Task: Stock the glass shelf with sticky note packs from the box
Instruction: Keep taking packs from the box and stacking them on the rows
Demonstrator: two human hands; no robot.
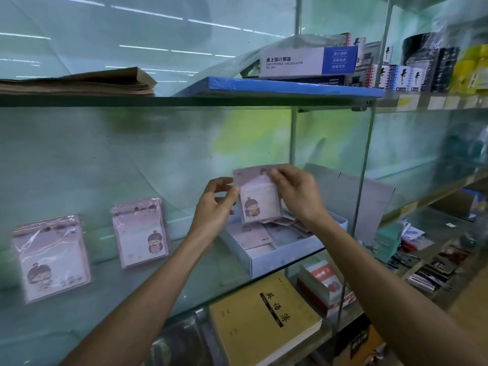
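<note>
Head view looks down on a pink sticky note pack [260, 199] held upright in the air just above the box [286, 256], between both hands. Its top flap is partly covered by the right hand [297, 192], whose fingertips pinch the upper edge, while the left hand [215, 204] pinches the pack's left edge between thumb and curled fingers; a cartoon girl shows on the front, but any small print is too blurred to read. Beneath it, the white box sits on the glass shelf [158, 294] at its right end, and the packs lying inside are half hidden by the held pack and the right wrist, so their number cannot be told. Two stacks already stand on the shelf to the left: the near stack [141, 232] beside the left forearm and the far stack [51, 257] well apart at the left, both wrapped in glossy plastic that glares over the printing. On the shelf above, a calculator box [307, 62] reads "ELECTRONIC CALCULATOR" with Chinese characters and a model code that looks like "NC-837"; it rests on a blue board [290, 87], and a pile of brown paper [87, 81] lies to the left. Below the glass, a yellow exercise book [264, 320] carries three Chinese characters, with smaller letters too faint to make out.
</note>
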